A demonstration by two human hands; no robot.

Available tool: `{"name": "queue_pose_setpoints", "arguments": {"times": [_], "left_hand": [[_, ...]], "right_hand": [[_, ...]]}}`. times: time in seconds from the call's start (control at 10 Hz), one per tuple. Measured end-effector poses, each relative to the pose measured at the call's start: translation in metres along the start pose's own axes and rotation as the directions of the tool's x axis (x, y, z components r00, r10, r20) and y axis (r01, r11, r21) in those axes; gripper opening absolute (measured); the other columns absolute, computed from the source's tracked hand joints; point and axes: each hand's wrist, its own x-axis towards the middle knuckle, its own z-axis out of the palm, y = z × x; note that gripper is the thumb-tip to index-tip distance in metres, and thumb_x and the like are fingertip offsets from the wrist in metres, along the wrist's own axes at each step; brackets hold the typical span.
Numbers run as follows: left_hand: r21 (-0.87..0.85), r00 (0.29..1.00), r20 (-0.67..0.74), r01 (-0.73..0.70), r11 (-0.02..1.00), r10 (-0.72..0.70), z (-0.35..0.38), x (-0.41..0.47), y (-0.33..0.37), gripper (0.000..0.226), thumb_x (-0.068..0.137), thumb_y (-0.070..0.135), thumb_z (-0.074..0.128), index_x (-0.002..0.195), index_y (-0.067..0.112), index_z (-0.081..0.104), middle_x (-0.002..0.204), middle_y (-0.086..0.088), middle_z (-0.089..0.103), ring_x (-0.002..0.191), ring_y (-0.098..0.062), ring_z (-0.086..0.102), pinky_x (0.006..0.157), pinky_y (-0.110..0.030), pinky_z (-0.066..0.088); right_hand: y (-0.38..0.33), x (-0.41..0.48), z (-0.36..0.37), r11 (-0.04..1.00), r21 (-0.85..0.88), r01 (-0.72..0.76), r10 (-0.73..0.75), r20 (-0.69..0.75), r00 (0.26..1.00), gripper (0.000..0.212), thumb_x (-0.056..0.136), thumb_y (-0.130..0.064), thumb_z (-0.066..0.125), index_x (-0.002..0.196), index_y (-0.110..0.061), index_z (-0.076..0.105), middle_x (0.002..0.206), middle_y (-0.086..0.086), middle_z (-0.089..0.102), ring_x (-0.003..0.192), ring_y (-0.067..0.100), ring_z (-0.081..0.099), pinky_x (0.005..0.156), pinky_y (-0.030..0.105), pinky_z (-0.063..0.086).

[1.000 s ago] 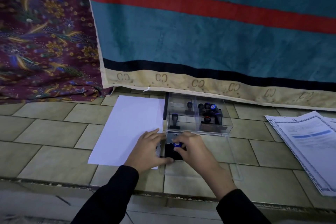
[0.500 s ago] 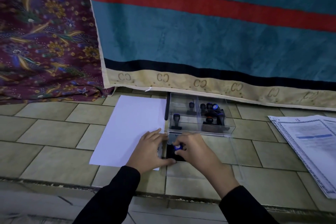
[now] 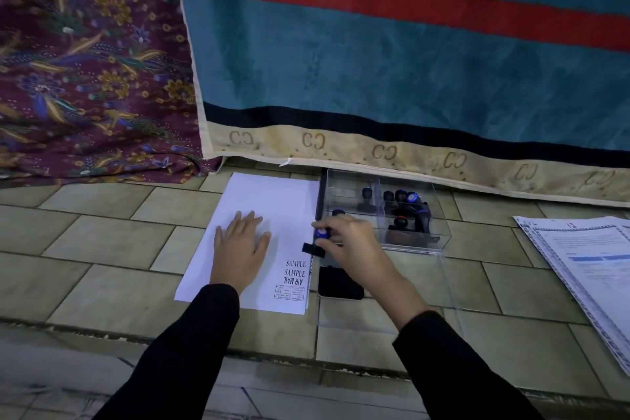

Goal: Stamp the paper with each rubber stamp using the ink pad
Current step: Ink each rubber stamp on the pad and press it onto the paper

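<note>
A white sheet of paper (image 3: pixel 266 215) lies on the tiled floor with several black prints along its right edge, among them SAMPLE and AIR MAIL. My left hand (image 3: pixel 240 245) lies flat on the sheet with fingers spread. My right hand (image 3: pixel 351 245) pinches a black rubber stamp (image 3: pixel 315 244) with a blue-topped handle, held at the paper's right edge just above the SAMPLE prints. The black ink pad (image 3: pixel 339 283) sits open below that hand, to the right of the paper. A clear plastic box (image 3: pixel 439 239) behind it holds several more black stamps (image 3: pixel 405 203).
A stack of printed forms (image 3: pixel 579 256) lies at the right. A teal blanket with a red stripe (image 3: pixel 409 61) and a maroon floral cloth (image 3: pixel 85 78) hang behind the box and paper. The clear box lid (image 3: pixel 443 290) lies flat around the ink pad.
My right hand lifted the stamp off the ink pad and carried it up and left to the paper's edge. My left hand left the pad and moved onto the middle of the sheet.
</note>
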Motion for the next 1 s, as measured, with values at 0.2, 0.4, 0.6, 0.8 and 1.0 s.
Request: {"name": "queue_pose_setpoints", "arguments": {"times": [0.2, 0.4, 0.6, 0.8, 1.0], "left_hand": [[0.1, 1.0, 0.02, 0.015, 0.995, -0.017, 0.013, 0.0, -0.003, 0.047, 0.101, 0.039, 0.037, 0.144, 0.02, 0.039, 0.159, 0.001, 0.025, 0.149, -0.016, 0.011, 0.12, -0.051, 0.0], [0.089, 1.0, 0.001, 0.017, 0.996, -0.017, 0.014, 0.001, -0.004, 0.047, 0.099, 0.038, 0.039, 0.142, 0.021, 0.041, 0.158, 0.001, 0.028, 0.149, -0.016, 0.014, 0.12, -0.049, 0.0], [0.083, 1.0, -0.009, 0.017, 0.996, -0.017, 0.014, 0.001, -0.003, 0.046, 0.099, 0.038, 0.04, 0.142, 0.021, 0.041, 0.158, 0.002, 0.028, 0.148, -0.015, 0.014, 0.12, -0.049, 0.0], [0.091, 1.0, -0.012, 0.02, 0.996, -0.019, 0.013, -0.001, -0.002, 0.046, 0.099, 0.038, 0.04, 0.142, 0.021, 0.041, 0.158, 0.002, 0.028, 0.149, -0.015, 0.014, 0.12, -0.048, -0.001], [0.118, 0.996, 0.002, 0.086, 0.989, -0.087, 0.01, 0.006, 0.008, 0.046, 0.096, 0.034, 0.046, 0.139, 0.019, 0.042, 0.155, 0.0, 0.033, 0.145, -0.019, 0.022, 0.119, -0.049, 0.003]], "right_hand": [[-0.004, 0.027, 0.025, 0.993, -0.111, 0.039, -0.026, 0.12, 0.992, 0.029, 0.085, -0.012, 0.065, 0.114, -0.009, 0.065, 0.109, 0.011, 0.066, 0.094, 0.023, 0.064, 0.089, 0.032, 0.053], [-0.001, 0.032, 0.031, 0.984, -0.17, 0.057, -0.028, 0.167, 0.986, 0.03, 0.087, -0.013, 0.063, 0.116, -0.008, 0.064, 0.11, 0.012, 0.065, 0.097, 0.023, 0.062, 0.083, 0.02, 0.045], [-0.003, 0.034, 0.034, 0.972, -0.214, 0.093, -0.046, 0.218, 0.975, 0.027, 0.088, -0.012, 0.06, 0.114, -0.007, 0.065, 0.109, 0.013, 0.065, 0.094, 0.026, 0.063, 0.087, 0.034, 0.052], [-0.002, 0.029, 0.038, 0.967, -0.232, 0.108, -0.055, 0.226, 0.973, 0.026, 0.087, -0.01, 0.062, 0.112, -0.006, 0.065, 0.106, 0.012, 0.066, 0.091, 0.026, 0.063, 0.082, 0.034, 0.053], [-0.003, 0.031, 0.042, 0.97, -0.229, 0.078, -0.034, 0.191, 0.981, 0.021, 0.082, -0.006, 0.066, 0.103, -0.004, 0.068, 0.103, 0.013, 0.069, 0.093, 0.027, 0.063, 0.084, 0.035, 0.054]]}}
